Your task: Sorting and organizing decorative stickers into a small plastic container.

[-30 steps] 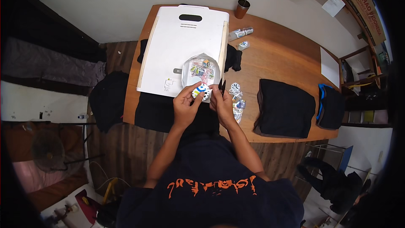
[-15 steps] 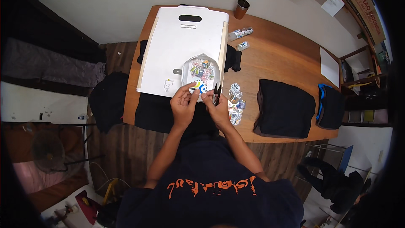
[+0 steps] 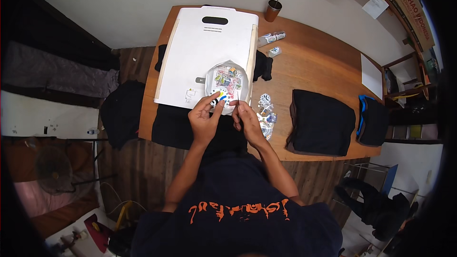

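My left hand [image 3: 203,123] pinches a white cut-out sticker [image 3: 220,97] with a blue and yellow print between thumb and fingers. In my right hand [image 3: 248,123] is a pair of small dark thread snips [image 3: 237,99], its thin blades pointing away from me beside the sticker. Both hands are over the near rim of a roundish pale tray [image 3: 208,77] holding several printed cut-outs. The tray rests on the near right corner of a white board [image 3: 183,57]. Right of my right hand, several more cut-outs [image 3: 266,114] lie on the wooden table [image 3: 309,62].
Folded black cloth [image 3: 323,121] lies on the right, with a blue-edged black piece [image 3: 372,119] beyond it. A brown cup [image 3: 273,11] stands at the back near clear rolls with printed pieces [image 3: 271,38]. Black fabric [image 3: 173,126] spreads under the board's near edge.
The snips have turned from tilted right to nearly edge-on, blades closer to the sticker. My left hand has shifted slightly left with the sticker.
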`<state>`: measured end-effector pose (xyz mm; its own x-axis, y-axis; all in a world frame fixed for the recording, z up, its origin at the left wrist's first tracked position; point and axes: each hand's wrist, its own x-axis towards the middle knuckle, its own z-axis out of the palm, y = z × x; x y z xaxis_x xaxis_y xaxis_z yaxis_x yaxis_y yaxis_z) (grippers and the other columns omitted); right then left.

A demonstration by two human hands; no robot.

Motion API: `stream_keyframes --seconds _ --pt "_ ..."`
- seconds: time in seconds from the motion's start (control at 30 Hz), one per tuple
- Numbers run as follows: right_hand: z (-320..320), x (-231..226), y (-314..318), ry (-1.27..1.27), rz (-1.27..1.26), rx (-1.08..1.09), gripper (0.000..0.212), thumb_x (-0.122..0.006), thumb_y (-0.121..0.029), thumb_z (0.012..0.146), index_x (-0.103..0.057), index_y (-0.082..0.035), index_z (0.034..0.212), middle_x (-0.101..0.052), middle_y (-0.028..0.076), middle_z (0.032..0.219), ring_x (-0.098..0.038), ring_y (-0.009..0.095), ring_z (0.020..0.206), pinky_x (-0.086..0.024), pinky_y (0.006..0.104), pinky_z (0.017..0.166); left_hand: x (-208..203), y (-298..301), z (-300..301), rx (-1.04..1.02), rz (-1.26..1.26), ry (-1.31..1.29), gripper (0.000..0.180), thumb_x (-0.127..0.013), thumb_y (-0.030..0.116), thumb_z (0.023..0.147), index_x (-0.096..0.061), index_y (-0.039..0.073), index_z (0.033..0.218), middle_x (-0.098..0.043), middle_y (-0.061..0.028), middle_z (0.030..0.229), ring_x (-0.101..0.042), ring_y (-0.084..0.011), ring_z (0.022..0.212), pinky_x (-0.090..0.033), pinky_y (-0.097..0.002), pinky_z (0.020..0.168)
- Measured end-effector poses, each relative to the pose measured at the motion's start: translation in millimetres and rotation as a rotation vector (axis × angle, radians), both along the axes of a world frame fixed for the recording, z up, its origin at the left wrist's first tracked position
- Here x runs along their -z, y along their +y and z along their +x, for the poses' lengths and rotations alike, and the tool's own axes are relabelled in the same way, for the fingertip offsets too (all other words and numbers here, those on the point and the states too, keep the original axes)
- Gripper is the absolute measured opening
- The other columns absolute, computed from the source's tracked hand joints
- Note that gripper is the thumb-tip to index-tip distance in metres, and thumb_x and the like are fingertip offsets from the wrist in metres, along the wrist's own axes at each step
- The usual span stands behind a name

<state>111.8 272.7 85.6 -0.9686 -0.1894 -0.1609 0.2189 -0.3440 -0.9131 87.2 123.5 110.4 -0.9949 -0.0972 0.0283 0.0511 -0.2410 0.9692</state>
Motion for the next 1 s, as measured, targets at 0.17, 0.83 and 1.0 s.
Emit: stream_keyframes --seconds 0.17,0.83,1.0 --pt "2.8 -20.5 1.4 -0.008 0.008 -0.036 0.043 -0.033 -0.036 0.11 -0.053 0.0 0.124 -0.036 -0.001 0.064 -0.036 0.007 0.049 -0.035 0.0224 0.048 -4.9 -3.2 -1.2 0.019 -0.06 0.082 0.029 -0.064 -0.01 0.092 -0.065 -0.011 0.121 -0.064 -0.0088 0.101 -0.06 -0.0106 0.095 -0.048 -0.0233 0.084" --pt "9.2 0.2 -9.7 0.011 -0.159 -0.038 0.038 -0.04 -0.037 0.109 -0.056 -0.003 0.108 -0.032 -0.008 0.06 -0.026 0.003 0.048 -0.023 0.0216 0.046 -4.4 1.7 -1.2 0.048 -0.048 0.094 0.031 -0.066 -0.011 0.09 -0.065 -0.01 0.12 -0.064 -0.0083 0.1 -0.061 -0.0107 0.094 -0.049 -0.0228 0.085" --pt "9.8 0.9 -9.3 -0.003 -0.168 -0.026 0.039 -0.039 -0.038 0.109 -0.056 -0.003 0.107 -0.031 -0.007 0.059 -0.026 0.003 0.047 -0.024 0.0222 0.046 -5.1 1.4 0.3 0.043 -0.07 0.099 0.031 -0.067 -0.01 0.089 -0.066 -0.01 0.12 -0.064 -0.0086 0.1 -0.061 -0.0109 0.094 -0.049 -0.0229 0.085"
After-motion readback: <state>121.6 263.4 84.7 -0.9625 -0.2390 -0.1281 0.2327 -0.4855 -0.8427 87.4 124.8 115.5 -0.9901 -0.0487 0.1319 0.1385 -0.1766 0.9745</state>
